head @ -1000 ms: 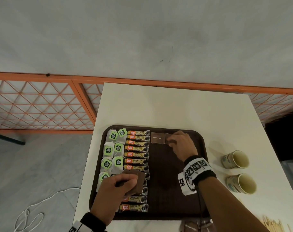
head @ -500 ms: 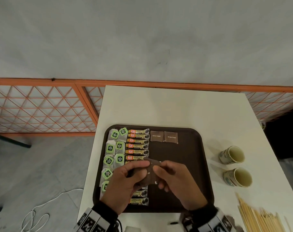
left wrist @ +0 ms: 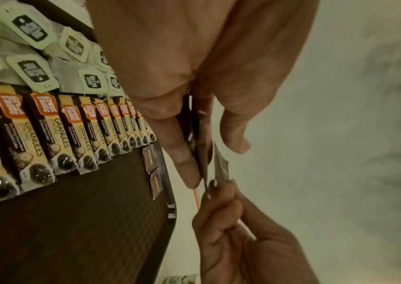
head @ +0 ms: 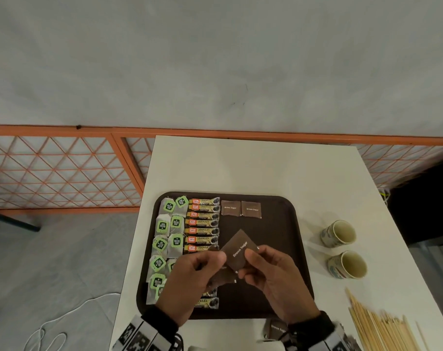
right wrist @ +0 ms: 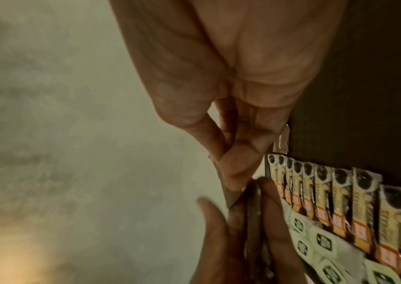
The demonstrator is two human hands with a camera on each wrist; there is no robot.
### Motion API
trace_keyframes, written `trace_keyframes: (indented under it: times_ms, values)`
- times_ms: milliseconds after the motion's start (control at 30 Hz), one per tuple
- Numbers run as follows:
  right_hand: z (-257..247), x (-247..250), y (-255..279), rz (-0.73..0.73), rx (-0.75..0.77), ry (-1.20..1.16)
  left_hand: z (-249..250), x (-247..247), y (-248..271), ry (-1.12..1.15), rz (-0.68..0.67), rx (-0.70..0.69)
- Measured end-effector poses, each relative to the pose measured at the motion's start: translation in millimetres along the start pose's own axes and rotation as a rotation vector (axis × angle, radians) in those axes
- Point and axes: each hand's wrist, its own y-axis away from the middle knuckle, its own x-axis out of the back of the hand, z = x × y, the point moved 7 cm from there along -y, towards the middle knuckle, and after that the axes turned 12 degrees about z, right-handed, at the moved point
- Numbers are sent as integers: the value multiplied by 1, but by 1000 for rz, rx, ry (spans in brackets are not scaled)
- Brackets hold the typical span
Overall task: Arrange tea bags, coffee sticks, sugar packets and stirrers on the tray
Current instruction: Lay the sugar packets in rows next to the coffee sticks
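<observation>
Over the middle of the dark brown tray (head: 273, 239), my right hand (head: 250, 259) pinches one brown sugar packet (head: 236, 250) by its near corner. My left hand (head: 215, 262) grips a small stack of sugar packets (head: 221, 279) just beside it. In the left wrist view the pinched packet (left wrist: 221, 169) stands apart from the stack (left wrist: 203, 159). On the tray lie tea bags (head: 164, 226) at the left, a column of coffee sticks (head: 202, 224) and two sugar packets (head: 240, 209) at the far edge. Wooden stirrers (head: 382, 330) lie on the table at the right.
Two paper cups (head: 339, 234) (head: 347, 264) lie on their sides right of the tray. Another sugar packet (head: 276, 328) lies on the white table (head: 240, 168) at the near edge. An orange railing (head: 63, 158) runs behind the table.
My right hand came back from the second laid packet at the tray's far edge to my left hand. It now holds one packet lifted off the stack.
</observation>
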Motion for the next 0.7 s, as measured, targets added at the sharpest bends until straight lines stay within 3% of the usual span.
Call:
trace_keyframes:
  times_ms: [100,200,267,367,433,533,600,700]
  values:
    - [4,-6,2,-56,39,158,3,2,-4,-226,4,-123]
    - [-4,-2,-6,-30,315,638,2,7,-10,-401,-37,-154]
    - [-6,1,-20,2,387,723,-1,18,-17,-415,14,-151]
    - [1,14,-65,151,300,648,-11,37,-21,-282,133,-77]
    - [11,22,-98,264,184,591,-18,44,-18,-232,144,-23]
    - [27,24,-135,316,58,580,-26,51,-14,-269,134,-4]
    - [27,28,-146,380,106,765,-32,60,-17,-319,154,-2]
    - [14,25,-143,447,328,1089,-40,67,-20,-365,156,9]
